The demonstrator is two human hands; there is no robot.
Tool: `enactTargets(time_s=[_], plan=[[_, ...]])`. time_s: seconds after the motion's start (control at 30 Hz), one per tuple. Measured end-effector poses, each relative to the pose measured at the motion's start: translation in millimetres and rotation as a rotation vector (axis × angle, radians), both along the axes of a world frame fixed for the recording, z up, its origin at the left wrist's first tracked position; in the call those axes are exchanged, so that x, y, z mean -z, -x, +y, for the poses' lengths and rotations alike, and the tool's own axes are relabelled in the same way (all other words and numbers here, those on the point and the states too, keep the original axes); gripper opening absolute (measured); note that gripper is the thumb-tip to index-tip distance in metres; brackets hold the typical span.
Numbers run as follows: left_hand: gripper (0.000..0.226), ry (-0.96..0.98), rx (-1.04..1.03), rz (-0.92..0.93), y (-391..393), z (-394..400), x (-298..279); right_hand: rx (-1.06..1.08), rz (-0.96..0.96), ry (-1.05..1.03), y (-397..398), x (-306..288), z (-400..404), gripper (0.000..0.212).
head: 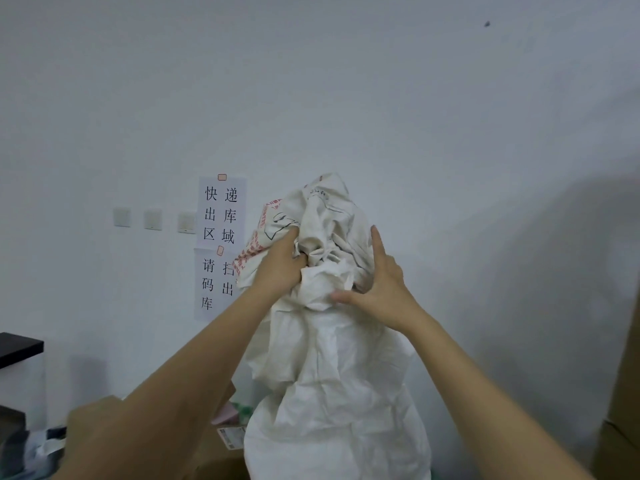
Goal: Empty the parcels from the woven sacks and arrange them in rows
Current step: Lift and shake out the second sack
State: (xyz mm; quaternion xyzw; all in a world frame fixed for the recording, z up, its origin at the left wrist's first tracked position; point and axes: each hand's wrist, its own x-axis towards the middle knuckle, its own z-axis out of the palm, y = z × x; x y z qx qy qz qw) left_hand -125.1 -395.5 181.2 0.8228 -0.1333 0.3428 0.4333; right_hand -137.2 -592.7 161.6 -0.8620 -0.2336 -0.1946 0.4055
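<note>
A white woven sack (332, 375) with red and black print hangs upside down in front of me, its bunched bottom end held up at chest height. My left hand (282, 261) grips the crumpled fabric on the left of that bunch. My right hand (379, 285) is on its right side, index finger straight up along the cloth and thumb pointing left across it. Below the sack, a brown cardboard parcel (221, 452) with a label and some pink and green packets (232, 412) lie low at the left.
A white wall stands close behind, with paper signs (220, 216) in Chinese characters and three switches (152, 219). A black-topped shelf (19, 346) is at the left edge; cardboard boxes (623, 410) stand at the right edge. Dark bagged items (31, 445) lie bottom left.
</note>
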Motion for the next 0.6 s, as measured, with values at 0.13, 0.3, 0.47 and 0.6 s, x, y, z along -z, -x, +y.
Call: enactTargets(time_s=[0.13,0.3,0.47,0.6], plan=[[0.036,-0.203,0.006,-0.038,9.5,-14.5,-8.4,0.401,-0.054,0.090,-8.1,-8.2,11.0,0.130],[0.020,-0.305,-0.136,-0.090,16.7,-21.5,-7.3,0.575,-0.045,0.084,-32.6,-13.5,4.6,0.020],[0.070,-0.265,-0.407,-0.152,21.6,-19.9,3.1,0.519,-0.002,-0.037,-34.7,-15.6,-2.5,0.011],[0.130,-0.134,-0.348,-0.051,18.6,-3.7,6.7,0.505,0.008,-0.001,-32.4,-12.0,-2.8,0.013]])
